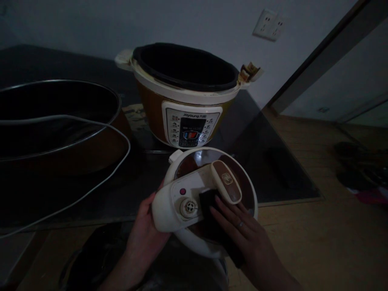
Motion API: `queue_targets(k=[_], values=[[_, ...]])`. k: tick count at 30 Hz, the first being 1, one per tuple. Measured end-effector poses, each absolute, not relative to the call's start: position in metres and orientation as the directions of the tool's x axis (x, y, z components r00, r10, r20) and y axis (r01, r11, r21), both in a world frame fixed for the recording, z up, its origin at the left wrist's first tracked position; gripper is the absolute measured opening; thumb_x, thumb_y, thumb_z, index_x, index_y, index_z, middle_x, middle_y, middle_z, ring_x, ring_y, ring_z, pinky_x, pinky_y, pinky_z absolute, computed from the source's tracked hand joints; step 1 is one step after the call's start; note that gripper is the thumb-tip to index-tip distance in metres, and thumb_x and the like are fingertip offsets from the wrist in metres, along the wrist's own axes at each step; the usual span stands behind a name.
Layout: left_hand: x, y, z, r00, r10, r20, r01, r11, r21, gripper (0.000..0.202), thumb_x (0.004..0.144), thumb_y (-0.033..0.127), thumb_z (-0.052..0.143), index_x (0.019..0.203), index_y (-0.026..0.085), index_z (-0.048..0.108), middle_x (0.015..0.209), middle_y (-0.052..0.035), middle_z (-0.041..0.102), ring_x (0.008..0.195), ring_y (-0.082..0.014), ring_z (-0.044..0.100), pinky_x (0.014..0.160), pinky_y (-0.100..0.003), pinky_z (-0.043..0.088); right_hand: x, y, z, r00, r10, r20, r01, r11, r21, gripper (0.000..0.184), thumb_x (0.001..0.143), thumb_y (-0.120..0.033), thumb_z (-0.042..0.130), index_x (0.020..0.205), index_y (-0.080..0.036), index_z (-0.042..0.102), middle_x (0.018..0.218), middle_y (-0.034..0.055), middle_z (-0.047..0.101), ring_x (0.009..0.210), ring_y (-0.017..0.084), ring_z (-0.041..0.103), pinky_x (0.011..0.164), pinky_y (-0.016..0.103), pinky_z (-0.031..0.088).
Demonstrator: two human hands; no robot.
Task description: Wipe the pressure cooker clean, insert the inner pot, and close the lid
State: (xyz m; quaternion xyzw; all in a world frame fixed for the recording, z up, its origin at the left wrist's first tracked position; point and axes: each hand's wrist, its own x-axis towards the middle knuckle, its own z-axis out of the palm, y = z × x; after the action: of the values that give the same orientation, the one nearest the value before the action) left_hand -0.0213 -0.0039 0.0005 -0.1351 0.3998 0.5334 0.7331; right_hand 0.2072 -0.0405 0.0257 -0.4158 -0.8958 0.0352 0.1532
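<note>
In the head view, the left hand (144, 231) gripped the edge of the cooker lid (194, 178), held just in front of the open cooker (184, 105) on the dark table (273, 161), while the right hand (244, 232) lay flat, fingers out, pressing a black cloth (208, 202) on the lid.

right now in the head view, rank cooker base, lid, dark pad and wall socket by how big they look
1. cooker base, slightly ahead
2. lid, nearer the camera
3. dark pad and wall socket: alike; pad partly under the right hand, so unranked
</note>
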Motion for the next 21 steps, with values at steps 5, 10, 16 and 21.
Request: queue_targets(k=[5,10,16,21], values=[[-0.021,-0.002,0.001,0.120,0.669,-0.734,-0.890,0.400,0.219,0.040,0.097,0.023,0.034,0.129,0.020,0.057,0.074,-0.0025,0.072,0.065,-0.0193,0.069,0.083,-0.039,0.055,0.235,-0.038,0.018,-0.606,0.746,0.275,0.737,0.657,-0.158,0.071,0.085,-0.001,0.042,0.151,-0.022,0.028,0.142,0.0054,0.053,0.138,0.019,0.041,0.115,0.047,0.033],[-0.020,-0.002,0.002,0.130,0.670,-0.731,-0.902,0.386,0.194,0.038,0.096,0.023,0.038,0.127,0.021,0.059,0.076,-0.0023,0.073,0.074,-0.0211,0.071,0.088,-0.039,0.054,0.253,-0.029,0.013,-0.570,0.769,0.288,0.758,0.628,-0.176,0.076,0.082,0.005,0.039,0.151,-0.025,0.029,0.147,0.0070,0.047,0.141,0.020,0.035,0.116,0.053,0.028],[-0.021,-0.003,-0.002,0.163,0.706,-0.690,-0.906,0.385,0.179,0.036,0.096,0.023,0.037,0.122,0.021,0.062,0.077,-0.0030,0.073,0.069,-0.0196,0.070,0.088,-0.039,0.054,0.264,-0.013,0.009,-0.499,0.814,0.297,0.765,0.575,-0.290,0.073,0.084,0.003,0.039,0.148,-0.032,0.034,0.147,0.0068,0.047,0.139,0.023,0.039,0.113,0.061,0.028],[-0.023,-0.007,-0.008,0.196,0.743,-0.640,-0.907,0.385,0.169,0.034,0.093,0.022,0.045,0.121,0.025,0.063,0.077,-0.0010,0.074,0.075,-0.0203,0.071,0.083,-0.035,0.055,0.274,0.001,0.016,-0.189,0.940,0.284,0.765,0.322,-0.558,0.048,0.093,-0.014,0.044,0.137,-0.031,0.051,0.141,0.0039,0.054,0.133,0.022,0.047,0.114,0.055,0.031]])
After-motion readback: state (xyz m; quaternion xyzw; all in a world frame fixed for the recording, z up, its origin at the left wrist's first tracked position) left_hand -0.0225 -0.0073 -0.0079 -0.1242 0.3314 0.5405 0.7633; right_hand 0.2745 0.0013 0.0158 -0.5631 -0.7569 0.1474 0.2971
